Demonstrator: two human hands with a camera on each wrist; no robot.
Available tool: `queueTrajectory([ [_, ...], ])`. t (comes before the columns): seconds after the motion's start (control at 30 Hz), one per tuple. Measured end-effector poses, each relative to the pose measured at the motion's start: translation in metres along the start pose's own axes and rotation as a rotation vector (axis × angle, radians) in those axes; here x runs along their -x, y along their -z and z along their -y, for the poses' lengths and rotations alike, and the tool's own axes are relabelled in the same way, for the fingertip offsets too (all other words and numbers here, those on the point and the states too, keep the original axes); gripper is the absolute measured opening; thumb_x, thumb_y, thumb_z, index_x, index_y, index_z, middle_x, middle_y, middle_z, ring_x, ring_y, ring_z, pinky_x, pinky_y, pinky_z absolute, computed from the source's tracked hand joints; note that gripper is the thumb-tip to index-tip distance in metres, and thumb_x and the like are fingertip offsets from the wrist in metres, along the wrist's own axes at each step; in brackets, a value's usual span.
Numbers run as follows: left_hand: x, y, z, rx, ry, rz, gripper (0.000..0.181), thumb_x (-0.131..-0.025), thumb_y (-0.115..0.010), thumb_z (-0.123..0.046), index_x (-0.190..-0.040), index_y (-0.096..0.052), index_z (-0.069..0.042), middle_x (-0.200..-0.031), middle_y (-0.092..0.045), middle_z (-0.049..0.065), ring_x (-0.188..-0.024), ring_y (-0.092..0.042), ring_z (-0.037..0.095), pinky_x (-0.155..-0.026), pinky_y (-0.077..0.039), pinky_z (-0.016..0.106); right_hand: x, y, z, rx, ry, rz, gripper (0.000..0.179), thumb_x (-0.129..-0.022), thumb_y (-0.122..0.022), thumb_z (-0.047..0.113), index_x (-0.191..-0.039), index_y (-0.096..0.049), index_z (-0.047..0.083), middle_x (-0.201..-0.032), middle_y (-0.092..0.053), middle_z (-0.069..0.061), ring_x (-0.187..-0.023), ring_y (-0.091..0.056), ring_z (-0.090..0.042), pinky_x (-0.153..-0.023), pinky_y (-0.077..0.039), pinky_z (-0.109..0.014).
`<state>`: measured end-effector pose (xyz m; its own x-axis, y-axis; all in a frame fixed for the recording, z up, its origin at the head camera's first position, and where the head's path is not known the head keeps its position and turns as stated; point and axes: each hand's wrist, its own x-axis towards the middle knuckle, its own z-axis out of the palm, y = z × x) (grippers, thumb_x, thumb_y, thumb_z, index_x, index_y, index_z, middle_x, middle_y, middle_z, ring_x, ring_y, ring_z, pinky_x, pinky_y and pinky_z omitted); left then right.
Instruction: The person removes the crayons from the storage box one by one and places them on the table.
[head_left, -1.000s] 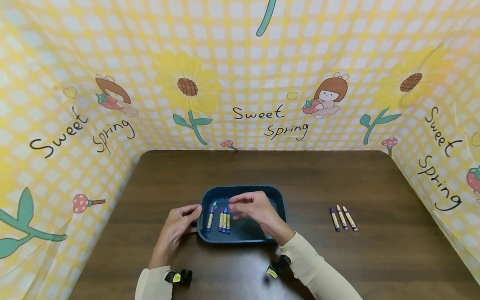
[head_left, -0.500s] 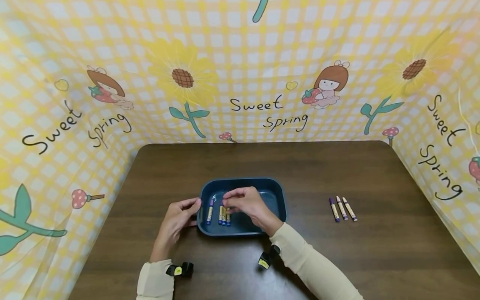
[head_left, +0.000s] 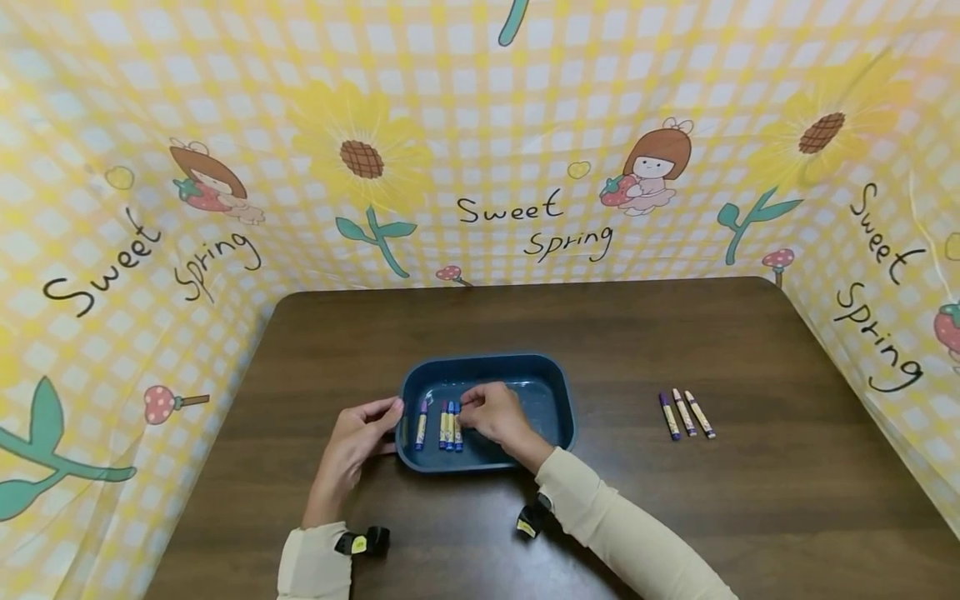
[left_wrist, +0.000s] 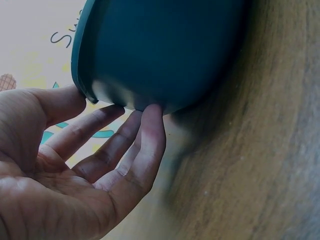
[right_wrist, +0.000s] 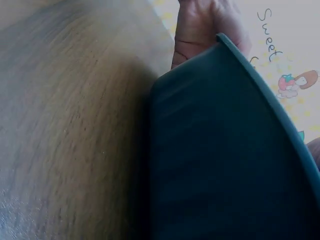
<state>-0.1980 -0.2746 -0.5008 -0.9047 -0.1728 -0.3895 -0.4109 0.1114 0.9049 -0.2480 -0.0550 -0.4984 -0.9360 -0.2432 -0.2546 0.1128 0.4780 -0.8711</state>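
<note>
A dark blue tray (head_left: 525, 458) stands on the table with several wrapped crayons inside. One purple-tipped crayon (head_left: 422, 427) lies alone on the left; beside it, three more lie side by side, a blue crayon (head_left: 458, 429) being the rightmost. My left hand (head_left: 358, 437) holds the tray's left end, thumb at the rim and fingertips against the outer wall (left_wrist: 150, 65). Over the tray, my right hand (head_left: 497, 415) has its fingers bent, fingertips right at the blue crayon's upper end; I cannot tell whether they pinch it. The right wrist view shows mostly the tray's outer wall (right_wrist: 215, 140).
Three crayons (head_left: 684, 415) lie apart on the brown wooden table (head_left: 615, 342), right of the tray: one dark purple and two pale-tipped. A yellow checked cloth (head_left: 420, 108) with printed flowers surrounds the table's back and sides.
My right hand reached left over the grouped crayons, then drew back slightly right to the blue one, its fingers more bent. The left hand keeps its hold on the tray.
</note>
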Motion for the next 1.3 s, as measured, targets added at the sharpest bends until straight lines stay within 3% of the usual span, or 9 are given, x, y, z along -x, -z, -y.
queueTrajectory([
  [0.2,0.003,-0.002,0.003,0.0,0.0,-0.005,0.047,-0.099,-0.068,-0.03,-0.137,-0.063,-0.003,-0.13,-0.064,0.021,-0.094,-0.068,0.018,-0.076,-0.063,0.03,0.001,-0.002,-0.002,0.054,0.009,0.015,0.019,-0.087,-0.079,0.009,-0.103,-0.075,0.0,-0.094,-0.074,-0.009,-0.083,-0.063,-0.017,-0.083,-0.059,-0.038],
  [0.57,0.004,-0.005,0.008,0.012,-0.007,-0.023,0.044,-0.099,-0.069,-0.026,-0.134,-0.064,0.0,-0.116,-0.069,0.013,-0.091,-0.066,0.015,-0.074,-0.063,0.03,0.006,-0.009,-0.005,0.165,0.084,0.027,0.025,-0.081,-0.086,0.007,-0.099,-0.069,0.0,-0.088,-0.066,-0.006,-0.08,-0.059,-0.015,-0.081,-0.059,-0.036],
  [0.97,0.001,-0.003,0.003,0.012,-0.02,-0.028,0.045,-0.098,-0.07,-0.026,-0.135,-0.064,0.0,-0.119,-0.07,0.013,-0.09,-0.066,0.013,-0.074,-0.063,0.031,0.005,-0.011,-0.001,0.248,0.147,-0.036,0.023,-0.078,-0.085,0.002,-0.093,-0.067,0.001,-0.084,-0.064,-0.004,-0.079,-0.056,-0.013,-0.075,-0.055,-0.032],
  [1.13,0.0,-0.001,0.001,0.004,-0.021,-0.016,0.047,-0.098,-0.069,-0.028,-0.136,-0.063,-0.001,-0.122,-0.069,0.014,-0.091,-0.067,0.013,-0.074,-0.063,0.03,0.005,-0.012,0.0,0.256,0.156,-0.032,0.023,-0.078,-0.082,0.001,-0.095,-0.066,0.001,-0.085,-0.061,-0.003,-0.077,-0.055,-0.014,-0.068,-0.053,-0.029],
  [1.3,0.002,-0.001,0.003,-0.005,-0.015,-0.015,0.049,-0.098,-0.07,-0.031,-0.137,-0.063,-0.002,-0.126,-0.067,0.017,-0.091,-0.068,0.014,-0.075,-0.063,0.031,0.007,-0.014,-0.003,0.339,0.205,-0.025,0.024,-0.078,-0.083,0.006,-0.095,-0.065,0.002,-0.085,-0.06,-0.005,-0.077,-0.053,-0.016,-0.067,-0.052,-0.03],
])
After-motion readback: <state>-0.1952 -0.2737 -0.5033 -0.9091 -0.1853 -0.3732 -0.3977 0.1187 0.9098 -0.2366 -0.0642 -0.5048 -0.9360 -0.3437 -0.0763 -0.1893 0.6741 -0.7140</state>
